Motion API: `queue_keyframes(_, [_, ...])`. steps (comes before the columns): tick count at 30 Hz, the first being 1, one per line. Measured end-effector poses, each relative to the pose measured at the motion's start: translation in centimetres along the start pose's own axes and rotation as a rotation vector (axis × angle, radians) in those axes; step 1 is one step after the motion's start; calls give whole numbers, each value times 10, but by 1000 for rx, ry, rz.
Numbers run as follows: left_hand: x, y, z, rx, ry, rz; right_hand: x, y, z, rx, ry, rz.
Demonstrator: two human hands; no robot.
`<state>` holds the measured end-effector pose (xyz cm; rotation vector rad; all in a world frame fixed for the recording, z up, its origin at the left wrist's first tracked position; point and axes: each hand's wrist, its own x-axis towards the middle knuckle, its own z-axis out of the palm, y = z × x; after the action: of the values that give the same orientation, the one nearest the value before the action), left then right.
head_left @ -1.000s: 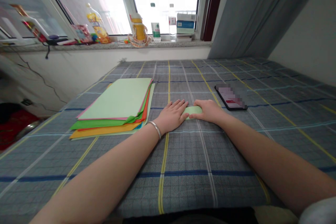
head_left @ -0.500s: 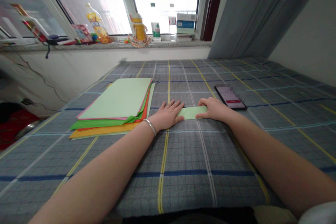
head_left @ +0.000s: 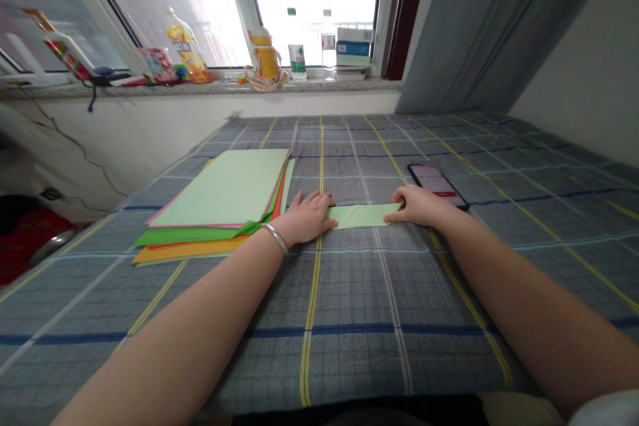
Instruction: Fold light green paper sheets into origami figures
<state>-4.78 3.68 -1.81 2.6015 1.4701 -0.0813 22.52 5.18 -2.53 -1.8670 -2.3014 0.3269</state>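
A light green strip of folded paper [head_left: 363,215] lies flat on the plaid cloth [head_left: 349,286] between my hands. At its left end my left hand [head_left: 308,216] rests palm down, fingers stretched out, the thumb at the strip's edge. My right hand [head_left: 413,205] pinches the right end between thumb and fingers. Left of my left hand is a stack of coloured paper [head_left: 224,190], a pale green sheet on top and pink, green, red and orange edges below. A silver bangle [head_left: 276,238] circles my left wrist.
A phone [head_left: 439,185] with a lit screen lies just beyond my right hand. Along the windowsill [head_left: 319,85] stand a yellow drinking bottle [head_left: 266,56], clear bottles, a juice bottle [head_left: 186,46] and stacked boxes [head_left: 352,48]. A grey curtain [head_left: 474,26] hangs at the right.
My hands have moved apart along the strip, the left one leftward and the right one rightward. More of the green paper shows between them.
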Motion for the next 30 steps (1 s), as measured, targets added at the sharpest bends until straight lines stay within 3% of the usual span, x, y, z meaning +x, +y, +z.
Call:
queue_keyframes(3, [1,-3,0,-37,36,-6,1,2,-4,15,-47,62])
queue_keyframes(8, [6,-14,4,-83,62,-5,4,11,-4,77,-67,50])
queue_keyframes(14, [13,-24,4,-90,120,-38,7,12,0,185,-162,187])
queue_keyframes(21, [9,-28,1,-25,192,-170,2,3,-6,120,-161,216])
queue_keyframes(25, [9,-37,5,-78,249,-125,0,-1,-7,39,-186,201])
queue_keyframes(30, [13,-43,6,-110,264,-91,-2,-3,-1,-44,32,80])
